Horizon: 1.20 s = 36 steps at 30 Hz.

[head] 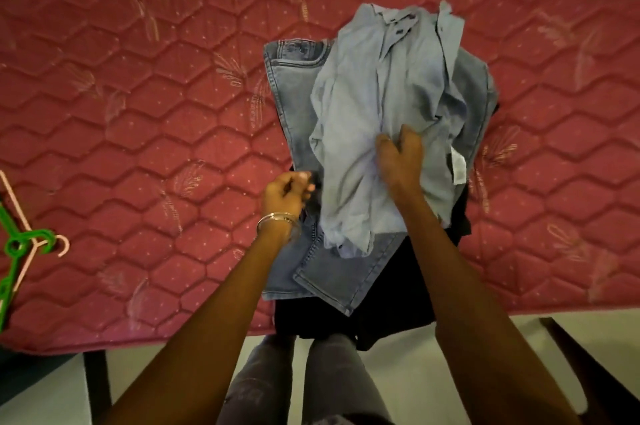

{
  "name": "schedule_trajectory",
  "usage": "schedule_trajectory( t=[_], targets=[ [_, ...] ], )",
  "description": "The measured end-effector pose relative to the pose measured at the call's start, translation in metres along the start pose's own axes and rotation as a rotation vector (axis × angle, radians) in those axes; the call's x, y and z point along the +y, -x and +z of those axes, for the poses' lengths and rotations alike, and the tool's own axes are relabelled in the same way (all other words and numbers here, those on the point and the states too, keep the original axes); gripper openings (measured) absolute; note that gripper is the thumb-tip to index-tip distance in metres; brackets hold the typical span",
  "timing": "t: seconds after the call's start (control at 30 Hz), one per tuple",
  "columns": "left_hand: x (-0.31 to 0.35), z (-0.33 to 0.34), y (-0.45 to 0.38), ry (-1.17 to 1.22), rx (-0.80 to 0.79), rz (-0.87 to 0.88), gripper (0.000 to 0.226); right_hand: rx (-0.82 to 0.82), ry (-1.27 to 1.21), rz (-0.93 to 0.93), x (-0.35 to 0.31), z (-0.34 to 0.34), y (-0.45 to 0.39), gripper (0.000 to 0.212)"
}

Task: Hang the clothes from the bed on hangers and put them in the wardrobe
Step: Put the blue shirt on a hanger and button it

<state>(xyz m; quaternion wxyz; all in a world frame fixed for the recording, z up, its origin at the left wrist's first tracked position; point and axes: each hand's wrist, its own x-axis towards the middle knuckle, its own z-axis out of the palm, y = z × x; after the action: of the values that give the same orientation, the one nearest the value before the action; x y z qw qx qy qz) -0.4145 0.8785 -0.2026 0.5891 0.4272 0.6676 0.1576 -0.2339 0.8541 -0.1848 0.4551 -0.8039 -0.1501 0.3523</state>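
A: Where are your clothes lying?

B: Right of centre in the frame, in a pile on the pink quilted mattress (138, 95). On top is a crumpled light blue shirt (374, 106), its collar toward the upper edge and a white label (458, 166) showing at its right side. Under it lie folded grey-blue jeans (294, 95), waistband at the upper left of the pile and leg hems pointing toward the lower centre. Beneath both is a dark garment (391, 293) that reaches the mattress's near edge.

A: What are your hands doing?

B: Your right hand (400, 161) rests on the shirt near the middle of the pile, fingers curled into the cloth and gripping a fold of it. Your left hand (285, 194), with thin metal bangles (277, 218) at the wrist, sits at the shirt's left edge over the jeans. Its fingers are curled, and they seem to pinch something dark there, but I cannot tell for sure.

A: And the hangers?

B: At the far left edge, well apart from the pile, a green hanger (14, 244) and a pale pink hanger (20, 210) lie crossed on the mattress.
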Motion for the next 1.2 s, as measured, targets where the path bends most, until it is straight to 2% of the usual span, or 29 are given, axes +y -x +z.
schedule_trajectory(
  t=[0.07, 0.1, 0.17, 0.23, 0.3, 0.37, 0.4, 0.43, 0.5, 0.53, 0.57, 0.63, 0.67, 0.7, 0.73, 0.77, 0.8, 0.83, 0.9, 0.97, 1.03, 1.07, 1.1, 1.13, 1.2],
  targets=[
    [0.021, 0.009, -0.005, 0.089, -0.009, -0.057, 0.024, -0.154, -0.369, 0.103, -0.024, 0.002, 0.022, 0.02],
    [0.023, 0.004, -0.006, 0.164, -0.027, -0.149, 0.026, -0.258, -0.434, 0.16, -0.034, 0.002, 0.036, 0.022],
    [0.018, -0.015, -0.003, 0.227, -0.114, -0.36, 0.047, -0.476, -0.448, 0.272, -0.04, 0.001, 0.064, 0.025],
    [-0.001, -0.038, 0.005, 0.286, -0.177, -0.445, 0.051, -0.746, -0.438, 0.361, -0.038, -0.002, 0.094, 0.026],
    [-0.003, -0.061, 0.022, 0.351, -0.196, -0.376, 0.044, -1.054, -0.279, 0.332, -0.033, 0.004, 0.125, 0.027],
    [0.016, -0.078, 0.028, 0.488, -0.366, -0.335, 0.036, -1.317, 0.105, 0.192, -0.019, 0.016, 0.149, 0.021],
    [0.028, -0.085, 0.034, 0.561, -0.454, -0.298, 0.029, -1.397, 0.335, 0.09, -0.012, 0.023, 0.16, 0.028],
    [0.033, -0.092, 0.036, 0.57, -0.494, -0.262, 0.031, -1.438, 0.576, -0.02, -0.001, 0.026, 0.161, 0.044],
    [0.037, -0.115, 0.052, 0.538, -0.632, -0.275, 0.061, -1.368, 1.025, -0.074, 0.006, 0.019, 0.16, 0.065],
    [0.027, -0.137, 0.063, 0.545, -0.674, -0.312, 0.067, -1.266, 1.195, -0.091, -0.001, 0.012, 0.162, 0.066],
    [0.024, -0.152, 0.075, 0.564, -0.707, -0.34, 0.068, -1.117, 1.221, -0.096, -0.009, 0.002, 0.155, 0.059],
    [0.009, -0.195, 0.105, 0.624, -0.724, -0.324, 0.066, -0.75, 0.901, -0.108, -0.034, -0.008, 0.154, 0.02],
    [0.005, -0.209, 0.116, 0.671, -0.734, -0.283, 0.065, -0.563, 0.648, -0.094, -0.045, -0.008, 0.156, 0.013],
    [0.001, -0.222, 0.126, 0.695, -0.732, -0.256, 0.065, -0.35, 0.428, -0.115, -0.05, -0.001, 0.157, 0.03],
    [-0.005, -0.234, 0.132, 0.724, -0.726, -0.231, 0.064, -0.184, 0.322, -0.117, -0.046, 0.011, 0.154, 0.046],
    [-0.01, -0.247, 0.14, 0.736, -0.748, -0.195, 0.061, -0.09, 0.282, -0.094, -0.04, 0.027, 0.152, 0.056],
    [-0.015, -0.263, 0.148, 0.779, -0.829, -0.122, 0.057, -0.107, 0.285, -0.043, -0.035, 0.051, 0.161, 0.056],
    [-0.022, -0.283, 0.153, 0.844, -0.899, -0.031, 0.053, -0.212, 0.301, 0.037, -0.03, 0.081, 0.177, 0.047],
    [-0.035, -0.319, 0.154, 0.953, -0.91, 0.159, 0.048, -0.516, 0.257, 0.32, -0.019, 0.131, 0.214, 0.04],
    [-0.046, -0.351, 0.162, 1.016, -0.92, 0.094, 0.047, -0.786, 0.129, 0.527, -0.015, 0.166, 0.255, 0.032],
    [-0.061, -0.382, 0.168, 0.975, -0.857, -0.075, 0.051, -0.917, -0.037, 0.603, -0.023, 0.194, 0.291, 0.026],
    [-0.066, -0.404, 0.169, 0.876, -0.757, -0.152, 0.053, -0.941, -0.101, 0.584, -0.029, 0.21, 0.304, 0.023],
    [-0.081, -0.421, 0.167, 0.742, -0.552, -0.138, 0.051, -0.933, -0.144, 0.511, -0.035, 0.224, 0.311, 0.018],
    [-0.096, -0.436, 0.164, 0.655, -0.42, -0.121, 0.043, -0.9, -0.194, 0.418, -0.042, 0.234, 0.315, 0.014],
    [-0.12, -0.465, 0.162, 0.505, -0.198, -0.127, 0.026, -0.844, -0.309, 0.295, -0.053, 0.253, 0.323, 0.019]
  ],
)
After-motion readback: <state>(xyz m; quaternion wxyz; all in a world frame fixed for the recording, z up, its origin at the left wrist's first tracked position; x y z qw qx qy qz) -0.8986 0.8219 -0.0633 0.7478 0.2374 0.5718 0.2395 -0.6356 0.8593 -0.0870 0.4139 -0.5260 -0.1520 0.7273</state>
